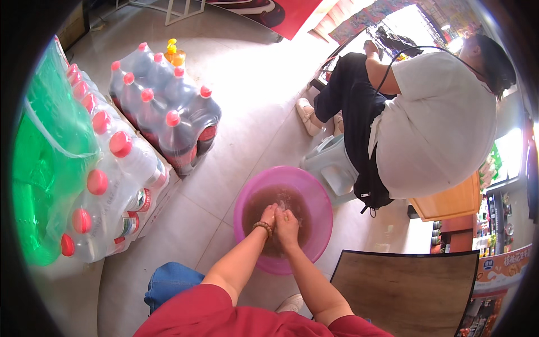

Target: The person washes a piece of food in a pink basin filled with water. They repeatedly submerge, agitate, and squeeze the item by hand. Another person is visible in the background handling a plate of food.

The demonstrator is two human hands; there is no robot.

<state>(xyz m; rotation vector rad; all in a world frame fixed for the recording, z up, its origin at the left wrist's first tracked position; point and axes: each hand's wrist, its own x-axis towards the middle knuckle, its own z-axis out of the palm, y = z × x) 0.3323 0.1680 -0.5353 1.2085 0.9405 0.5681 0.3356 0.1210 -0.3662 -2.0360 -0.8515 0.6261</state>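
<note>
A pink plastic basin [326, 210] stands on the floor before me, holding murky brown water [257, 198]. Over the water, inside the rim, my left hand [268, 220] and my right hand [288, 227] are pressed side by side with curled fingers. A pale, wet, cloth-like piece [281, 204] shows between and just beyond the fingers; most of it is hidden, and its exact kind is unclear. A beaded bracelet [263, 228] circles my left wrist.
A person in a white shirt [433, 126] sits at right, beside a translucent plastic jug [332, 168]. Shrink-wrapped dark soda bottles [168, 105], a yellow pump bottle [174, 54] and red-capped bottles [122, 181] stand at left. A wood-topped table [404, 290] is at lower right.
</note>
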